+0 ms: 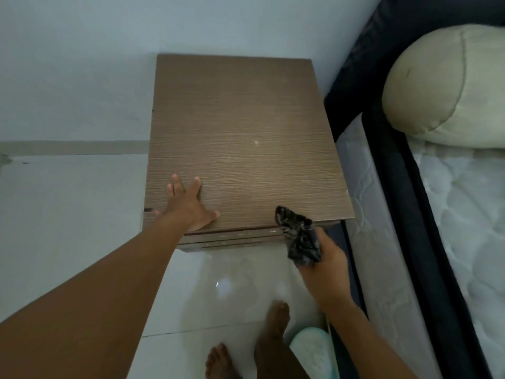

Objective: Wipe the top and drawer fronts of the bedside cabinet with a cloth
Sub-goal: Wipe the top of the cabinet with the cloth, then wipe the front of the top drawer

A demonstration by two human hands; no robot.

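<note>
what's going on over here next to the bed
A person stands barefoot in front of a wooden bedside cabinet. Their left hand lies flat with fingers spread on the near left part of the top. Their right hand grips a dark patterned cloth, bunched up at the front right corner, level with the top's edge. Whether the cloth touches the wood is hard to tell. A bare mattress with a pale pillow sits to the right.
</note>
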